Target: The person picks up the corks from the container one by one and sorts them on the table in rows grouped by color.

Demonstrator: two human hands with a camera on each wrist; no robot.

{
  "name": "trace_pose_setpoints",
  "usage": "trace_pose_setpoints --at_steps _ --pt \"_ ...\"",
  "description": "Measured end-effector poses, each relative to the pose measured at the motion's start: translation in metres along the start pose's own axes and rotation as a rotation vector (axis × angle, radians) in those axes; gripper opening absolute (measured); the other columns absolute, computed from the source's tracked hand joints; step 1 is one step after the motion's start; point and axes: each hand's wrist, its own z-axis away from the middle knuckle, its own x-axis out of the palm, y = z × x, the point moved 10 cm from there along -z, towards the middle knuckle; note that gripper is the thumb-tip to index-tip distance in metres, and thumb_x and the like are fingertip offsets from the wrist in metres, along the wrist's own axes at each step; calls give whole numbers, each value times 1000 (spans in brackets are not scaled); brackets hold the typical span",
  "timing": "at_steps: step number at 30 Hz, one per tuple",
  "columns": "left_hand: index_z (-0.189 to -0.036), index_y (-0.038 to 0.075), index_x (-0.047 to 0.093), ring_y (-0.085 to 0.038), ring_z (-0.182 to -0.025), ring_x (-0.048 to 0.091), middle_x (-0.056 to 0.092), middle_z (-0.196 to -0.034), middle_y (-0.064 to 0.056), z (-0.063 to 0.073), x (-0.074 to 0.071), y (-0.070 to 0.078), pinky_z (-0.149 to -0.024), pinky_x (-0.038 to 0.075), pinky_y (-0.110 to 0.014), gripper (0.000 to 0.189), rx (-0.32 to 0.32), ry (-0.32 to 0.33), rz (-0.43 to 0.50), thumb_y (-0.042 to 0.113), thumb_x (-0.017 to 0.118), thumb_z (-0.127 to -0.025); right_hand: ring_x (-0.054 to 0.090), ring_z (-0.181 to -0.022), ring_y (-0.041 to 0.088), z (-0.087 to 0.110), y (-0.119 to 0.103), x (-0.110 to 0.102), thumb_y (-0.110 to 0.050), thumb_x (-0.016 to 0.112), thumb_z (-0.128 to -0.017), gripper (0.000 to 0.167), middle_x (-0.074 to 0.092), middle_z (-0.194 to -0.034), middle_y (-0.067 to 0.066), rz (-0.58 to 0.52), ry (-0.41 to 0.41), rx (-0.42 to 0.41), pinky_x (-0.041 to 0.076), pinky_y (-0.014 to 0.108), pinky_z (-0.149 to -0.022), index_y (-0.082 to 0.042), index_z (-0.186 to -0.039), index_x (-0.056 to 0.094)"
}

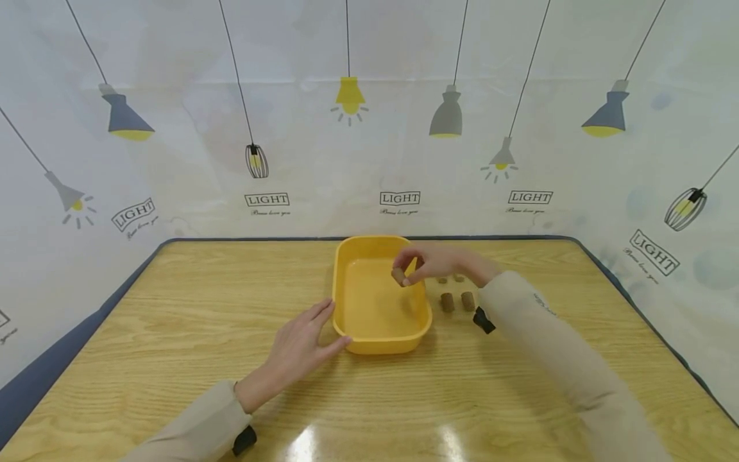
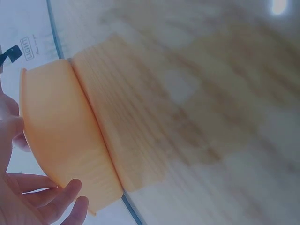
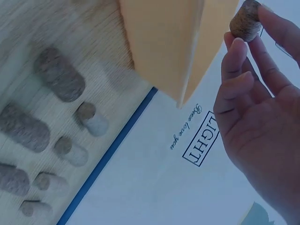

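Observation:
A yellow plastic basin (image 1: 369, 346) stands on the wooden table. My right hand (image 1: 437, 262) holds a small brown cork (image 1: 398, 276) over the basin's right part. In the right wrist view the cork (image 3: 246, 21) is pinched between thumb and fingertips, beyond the basin's wall (image 3: 159, 37). At the basin's near left corner, my left hand (image 1: 297, 346) touches the rim, thumb on the front edge and fingers along the left side. The left wrist view has its relaxed fingers (image 2: 58, 201) beside the basin's outer wall (image 2: 65, 122).
Right of the basin several more corks (image 1: 467, 301) stand on the table (image 1: 190, 301). The right wrist view separates larger brown corks (image 3: 58, 74) from smaller, paler cylinders (image 3: 92, 118) with brown ends. A white curtain (image 1: 323, 154) printed with lamps surrounds the table's back and sides.

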Motion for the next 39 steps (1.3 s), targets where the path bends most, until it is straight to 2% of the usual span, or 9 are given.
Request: trace_pose_setpoints --at_steps 7,15,27,34,39 --pt "-125 -2 48 -30 -107 49 45 -128 -14 1 -1 0 -78 45 -43 71 12 22 1 50 58 -78 52 -88 24 29 16 -5 -19 63 -82 35 52 -108 7 -35 27 22 44 35 -75 -7 -113 52" --pt "-124 -2 48 -30 -107 49 45 -127 -14 1 -2 1 -77 45 -43 70 10 24 1 50 58 -78 53 -87 24 60 30 -16 -16 63 -82 37 54 -107 6 12 97 -11 42 36 -78 -1 -114 52" --pt "-125 -2 47 -29 -108 48 44 -128 -13 1 -1 1 -79 44 -43 70 12 16 14 50 57 -79 52 -85 23 102 60 -19 -16 60 -85 40 53 -109 10 40 158 2 44 35 -72 3 -118 49" --pt "-126 -2 47 -29 -108 48 45 -128 -14 1 -1 1 -79 44 -43 71 13 16 10 51 57 -79 53 -85 25 124 85 -18 -15 60 -84 35 51 -111 14 -30 189 43 46 34 -70 -1 -115 50" --pt "-126 -2 47 -29 -108 48 45 -128 -13 1 -1 1 -79 44 -43 71 11 15 7 51 57 -79 52 -89 28 138 98 -16 -12 60 -84 36 51 -110 18 -66 212 48 46 33 -70 3 -115 50"
